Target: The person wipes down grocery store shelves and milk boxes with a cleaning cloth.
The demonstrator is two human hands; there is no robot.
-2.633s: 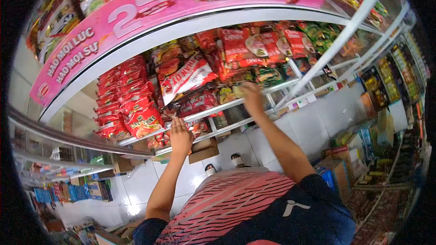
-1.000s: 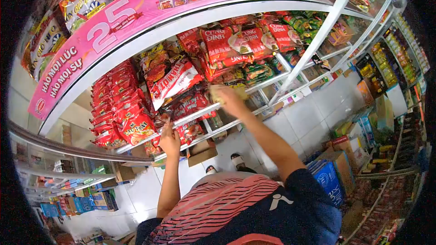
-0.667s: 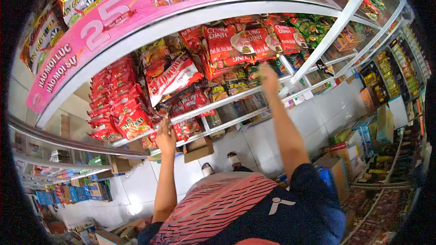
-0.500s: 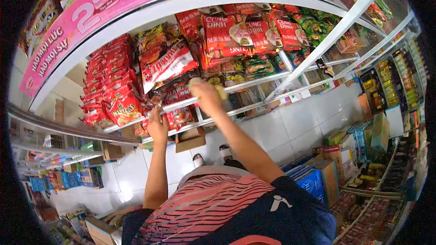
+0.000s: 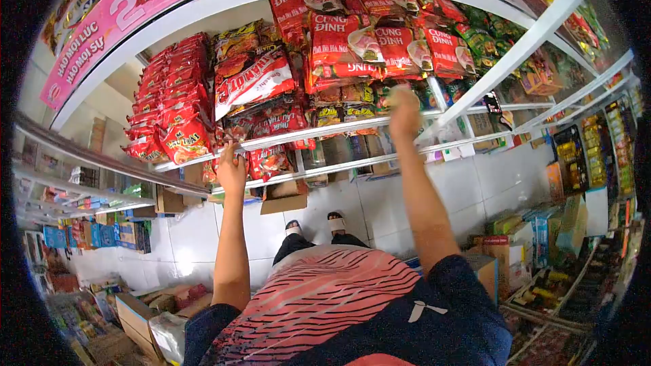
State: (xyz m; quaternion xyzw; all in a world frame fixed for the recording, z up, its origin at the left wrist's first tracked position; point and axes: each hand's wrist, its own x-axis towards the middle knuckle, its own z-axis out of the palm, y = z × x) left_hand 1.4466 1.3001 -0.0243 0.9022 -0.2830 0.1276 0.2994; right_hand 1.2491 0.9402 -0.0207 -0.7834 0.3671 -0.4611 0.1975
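My left hand (image 5: pixel 232 168) is at the white front rail (image 5: pixel 271 141) of the shelf, its fingers bent over the edge. Beside it are red noodle packets (image 5: pixel 186 139) in a leaning row and more red packets below. My right hand (image 5: pixel 405 122) is farther along the same rail, blurred by motion. Its fingers are closed on a pale yellowish cloth (image 5: pixel 400 96), mostly hidden by the hand. Behind that hand lie red Cung Đình noodle packets (image 5: pixel 393 51) and green packets (image 5: pixel 475 44).
A slanted white post (image 5: pixel 505 57) stands to the right of my right hand. A pink banner (image 5: pixel 102 34) runs along the upper shelf. Below are a cardboard box (image 5: pixel 285 203) and the white tiled floor (image 5: pixel 380 196). Stocked shelves and boxes (image 5: pixel 505 251) stand at the right.
My right hand has moved right along the rail with the cloth, and its arm is straighter. My left hand stays at the rail. The view has shifted slightly.
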